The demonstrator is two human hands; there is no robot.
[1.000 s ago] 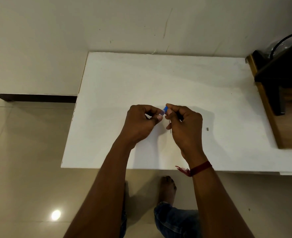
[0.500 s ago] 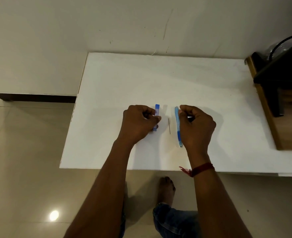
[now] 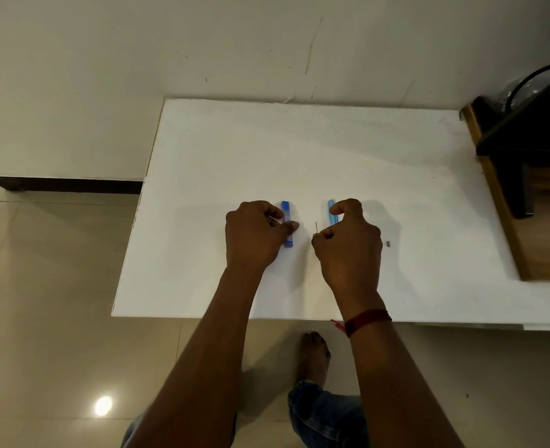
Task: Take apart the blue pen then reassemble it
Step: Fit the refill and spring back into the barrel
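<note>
Separated since a second ago: left hand (image 3: 255, 236) pinches the blue cap (image 3: 286, 208), right hand (image 3: 351, 244) grips the barrel (image 3: 331, 210) at its 3 o'clock; disassembly underway.

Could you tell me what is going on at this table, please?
A person has a blue pen in pieces at a white table. The left hand pinches the darker blue cap section, and the right hand holds the paler blue barrel, the two pieces apart, side by side. A thin refill shows between them, and a small grey part sits further right.
</note>
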